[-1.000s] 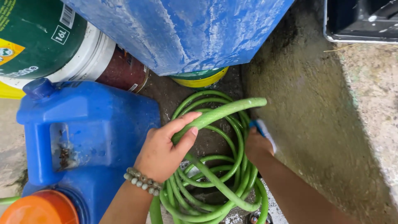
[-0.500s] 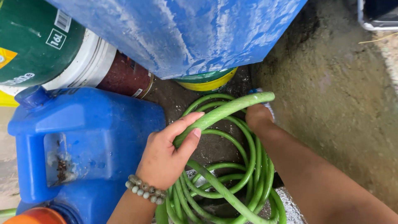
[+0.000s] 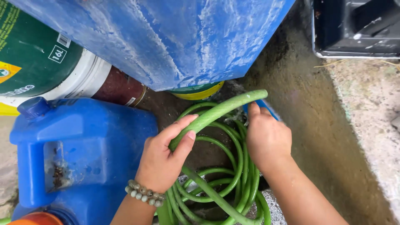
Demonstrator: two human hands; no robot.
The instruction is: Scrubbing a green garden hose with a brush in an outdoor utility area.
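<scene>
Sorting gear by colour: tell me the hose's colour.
Green, seen in the head view: the hose, held by the left hand.

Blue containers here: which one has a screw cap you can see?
The blue jug at lower left, beside the left hand, shows a blue cap and handle. The big blue barrel above shows only a scuffed wall.

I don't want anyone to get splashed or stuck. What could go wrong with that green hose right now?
The left hand grips the green hose near its free end, and the coils below overlap, so pulling might tangle or kink them. The right hand is squeezed between the coils and the rough concrete wall, so it could get scraped. The ground looks wet, so the hose may slip.
</scene>
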